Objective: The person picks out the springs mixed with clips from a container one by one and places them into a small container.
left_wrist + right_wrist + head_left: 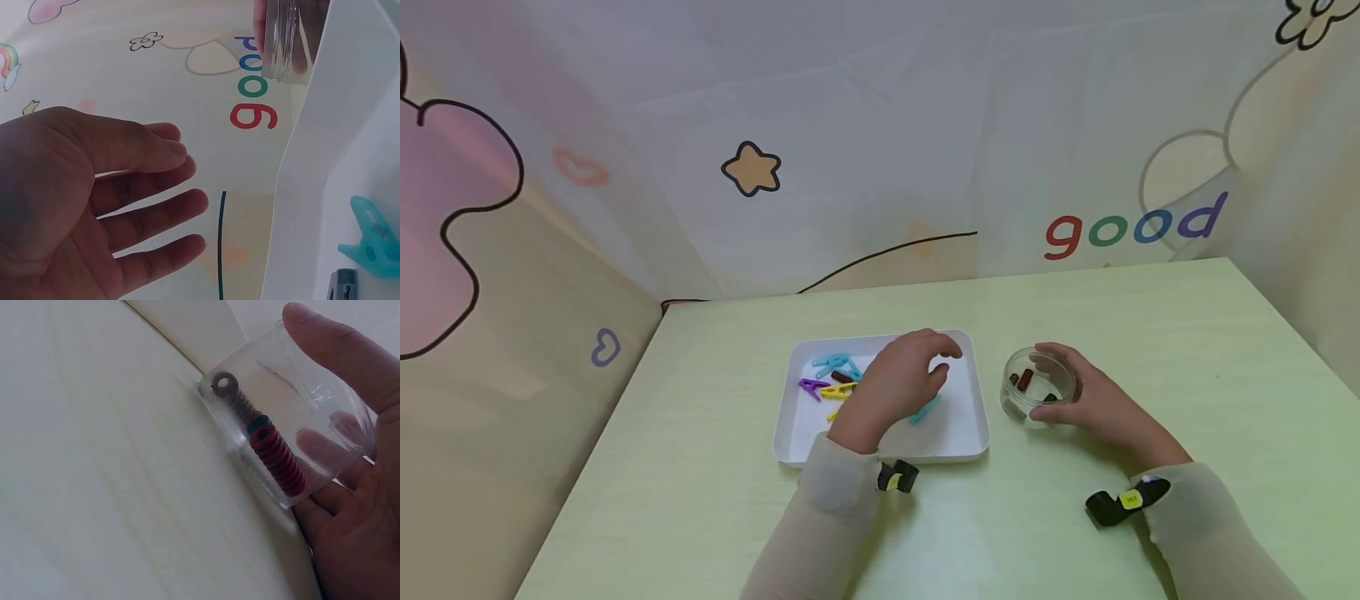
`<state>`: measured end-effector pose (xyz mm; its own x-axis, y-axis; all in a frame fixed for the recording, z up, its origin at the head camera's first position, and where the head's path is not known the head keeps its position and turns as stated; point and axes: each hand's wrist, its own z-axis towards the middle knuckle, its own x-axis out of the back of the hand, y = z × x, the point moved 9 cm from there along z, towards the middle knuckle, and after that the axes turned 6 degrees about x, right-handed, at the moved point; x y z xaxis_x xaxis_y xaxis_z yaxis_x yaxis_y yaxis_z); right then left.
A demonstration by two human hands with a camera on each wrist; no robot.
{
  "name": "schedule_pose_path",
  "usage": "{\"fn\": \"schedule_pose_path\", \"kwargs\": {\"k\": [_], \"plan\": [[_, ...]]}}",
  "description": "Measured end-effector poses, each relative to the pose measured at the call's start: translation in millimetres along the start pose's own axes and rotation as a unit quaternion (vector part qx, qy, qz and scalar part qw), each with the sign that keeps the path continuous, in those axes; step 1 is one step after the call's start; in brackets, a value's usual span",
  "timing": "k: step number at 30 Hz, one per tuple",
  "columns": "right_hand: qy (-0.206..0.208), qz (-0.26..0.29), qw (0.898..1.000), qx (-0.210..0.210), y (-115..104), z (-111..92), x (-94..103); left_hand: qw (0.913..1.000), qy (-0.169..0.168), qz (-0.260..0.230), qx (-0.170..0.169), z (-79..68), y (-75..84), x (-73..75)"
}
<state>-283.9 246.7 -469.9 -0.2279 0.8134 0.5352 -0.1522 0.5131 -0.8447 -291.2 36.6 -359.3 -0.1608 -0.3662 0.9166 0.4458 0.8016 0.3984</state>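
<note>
A clear round jar (1040, 387) stands on the table, and my right hand (1101, 400) grips its side, thumb in front and fingers behind. In the right wrist view, a red coil spring (278, 460) lies at the jar's bottom beside a greyish one (234, 394) and a green one (258, 423). Over the white tray (955, 450) hovers my left hand (898, 379), its fingers loosely bent. The left wrist view shows this hand (119, 194) holding nothing. Under it lies a light-blue clothespin (925, 409), while another part of the tray is hidden by the hand.
On the tray's left side lie light-blue clothespins (832, 361), a purple one (813, 387), a yellow one (837, 391) and a dark reddish spring (842, 377). A grey piece (344, 284) shows in the left wrist view. Behind the table (700, 467) hangs a printed cloth (865, 125).
</note>
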Motion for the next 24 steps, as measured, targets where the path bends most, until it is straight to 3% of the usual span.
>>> {"fn": "schedule_pose_path", "kwargs": {"k": [5,14,24], "plan": [[-0.003,0.01,1.0,0.001,0,0,-3.1,0.9998,-0.011,-0.009,0.012,-4.1,-7.8,2.2],[-0.002,-0.003,1.0,0.003,-1,0,-3.8,0.9991,0.002,-0.036,0.023,-5.9,-23.5,9.2],[0.0,-0.01,1.0,0.008,-3,-1,-0.3,0.9986,0.008,-0.045,0.027,-4.4,-28.8,17.9]]}}
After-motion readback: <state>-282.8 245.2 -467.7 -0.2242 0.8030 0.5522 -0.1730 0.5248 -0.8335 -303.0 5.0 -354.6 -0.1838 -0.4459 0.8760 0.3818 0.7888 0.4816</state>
